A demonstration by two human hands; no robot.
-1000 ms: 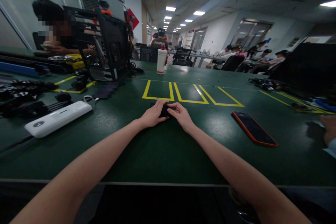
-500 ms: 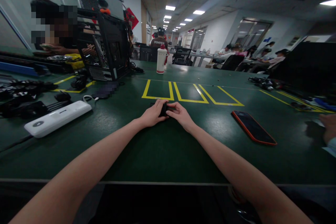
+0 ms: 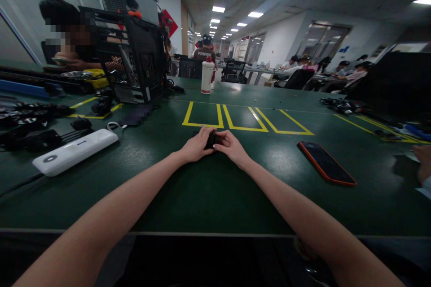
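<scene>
- Small black thing [image 3: 211, 139] sits between both hands, near the middle of the green table [image 3: 208, 188], just on the near side of the yellow boxes [image 3: 235, 121].
- It could slip out and drop onto the table, because only fingertips pinch it.
- An elbow swinging right might bump the phone [image 3: 326, 163].
- Left hand [image 3: 197, 147] curls around its left side, gripping it.
- Right hand [image 3: 231, 147] pinches its right side.
- Both arms reach straight out, far from the body.
</scene>
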